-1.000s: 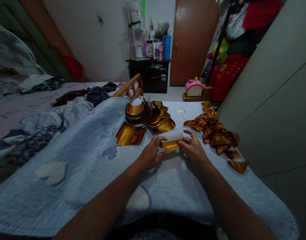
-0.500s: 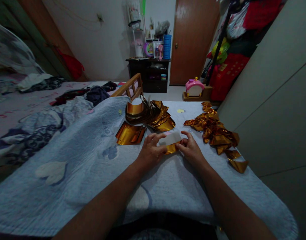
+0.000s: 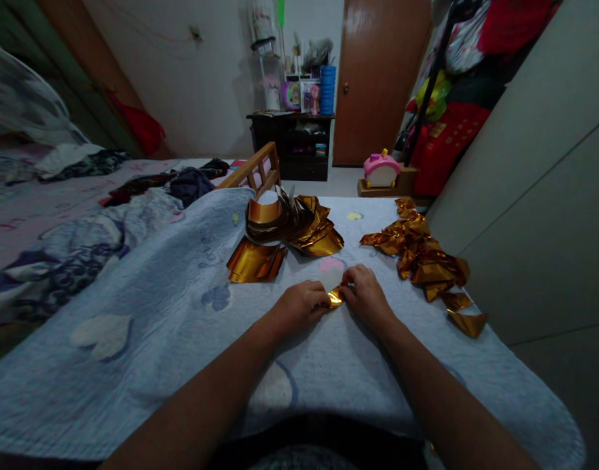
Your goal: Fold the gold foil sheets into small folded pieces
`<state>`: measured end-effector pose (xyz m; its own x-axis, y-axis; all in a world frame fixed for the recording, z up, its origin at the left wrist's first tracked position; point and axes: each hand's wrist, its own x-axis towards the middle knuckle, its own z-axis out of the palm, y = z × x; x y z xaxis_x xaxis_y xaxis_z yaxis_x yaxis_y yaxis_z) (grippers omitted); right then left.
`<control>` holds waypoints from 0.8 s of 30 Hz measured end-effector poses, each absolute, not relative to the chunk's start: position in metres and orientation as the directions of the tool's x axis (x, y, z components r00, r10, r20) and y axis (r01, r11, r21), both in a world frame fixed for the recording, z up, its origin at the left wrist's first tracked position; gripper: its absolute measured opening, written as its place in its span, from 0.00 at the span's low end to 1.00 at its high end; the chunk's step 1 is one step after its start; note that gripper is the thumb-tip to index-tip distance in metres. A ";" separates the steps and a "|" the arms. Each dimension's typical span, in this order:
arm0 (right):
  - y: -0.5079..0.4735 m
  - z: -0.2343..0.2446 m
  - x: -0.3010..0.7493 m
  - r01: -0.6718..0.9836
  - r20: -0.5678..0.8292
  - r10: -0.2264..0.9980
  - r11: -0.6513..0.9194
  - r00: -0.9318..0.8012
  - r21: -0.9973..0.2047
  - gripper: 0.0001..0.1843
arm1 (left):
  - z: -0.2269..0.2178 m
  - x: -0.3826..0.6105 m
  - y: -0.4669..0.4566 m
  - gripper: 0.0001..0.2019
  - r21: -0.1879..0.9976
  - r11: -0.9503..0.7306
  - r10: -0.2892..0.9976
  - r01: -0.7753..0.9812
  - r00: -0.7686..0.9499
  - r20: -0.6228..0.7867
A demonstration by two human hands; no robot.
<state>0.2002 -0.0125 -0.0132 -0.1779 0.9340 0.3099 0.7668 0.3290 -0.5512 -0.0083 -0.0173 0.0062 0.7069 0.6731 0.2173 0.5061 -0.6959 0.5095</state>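
Observation:
Both hands meet over a small piece of gold foil paper (image 3: 335, 297) on the light blue quilt (image 3: 182, 313). My left hand (image 3: 302, 305) pinches its left side with closed fingers. My right hand (image 3: 364, 294) pinches its right side, fingers curled. Only a small gold corner and a bit of the white back show between the fingers. A stack of flat and curled gold foil sheets (image 3: 284, 235) lies just beyond the hands. A pile of folded gold foil pieces (image 3: 421, 258) runs along the right side of the quilt.
A wooden bed rail (image 3: 253, 168) rises behind the foil stack. Crumpled clothes and bedding (image 3: 133, 189) cover the left. A pale cupboard wall (image 3: 539, 183) stands close on the right. A dark shelf unit (image 3: 292, 143), a brown door (image 3: 378, 78) and a pink toy (image 3: 380, 171) stand at the back.
The hands have drawn together and slightly toward me. The foil sheet that was spread between them, white side showing, is now folded small and mostly hidden under the fingers.

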 end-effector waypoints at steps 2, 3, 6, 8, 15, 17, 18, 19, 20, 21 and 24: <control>-0.014 -0.011 0.200 0.720 0.275 0.919 0.392 -0.281 -0.573 0.06 | 0.007 -0.008 -0.017 0.07 0.536 -0.669 0.691 0.515 0.696 0.195; -0.015 -0.010 0.199 0.692 0.266 0.909 0.418 -0.322 -0.588 0.07 | 0.008 -0.008 -0.016 0.07 0.550 -0.656 0.700 0.517 0.689 0.186; -0.022 -0.005 0.196 0.608 0.286 0.859 0.505 -0.425 -0.613 0.10 | 0.009 -0.008 -0.016 0.07 0.598 -0.616 0.722 0.512 0.670 0.171; -0.027 -0.001 0.195 0.575 0.289 0.829 0.544 -0.478 -0.611 0.12 | 0.009 -0.008 -0.015 0.07 0.624 -0.593 0.735 0.509 0.658 0.161; -0.030 0.005 0.192 0.595 0.213 0.827 0.530 -0.520 -0.604 0.03 | 0.008 -0.010 -0.014 0.04 0.611 -0.520 0.794 0.597 0.602 0.087; -0.028 0.004 0.192 0.591 0.196 0.827 0.523 -0.527 -0.614 0.03 | 0.010 -0.011 -0.014 0.02 0.620 -0.509 0.799 0.597 0.596 0.083; -0.027 0.003 0.192 0.588 0.192 0.825 0.522 -0.532 -0.617 0.04 | 0.011 -0.012 -0.015 0.02 0.629 -0.504 0.799 0.592 0.597 0.078; -0.026 0.002 0.192 0.586 0.190 0.823 0.523 -0.535 -0.619 0.05 | 0.013 -0.013 -0.015 0.01 0.638 -0.498 0.797 0.587 0.600 0.070; -0.025 0.002 0.193 0.584 0.191 0.822 0.525 -0.536 -0.620 0.05 | 0.015 -0.014 -0.014 0.02 0.647 -0.492 0.795 0.583 0.604 0.060; -0.025 0.001 0.193 0.583 0.192 0.821 0.526 -0.537 -0.619 0.06 | 0.016 -0.014 -0.014 0.02 0.654 -0.486 0.792 0.580 0.608 0.049; -0.026 0.002 0.193 0.581 0.196 0.817 0.532 -0.542 -0.616 0.06 | 0.018 -0.016 -0.013 0.03 0.659 -0.478 0.790 0.581 0.612 0.034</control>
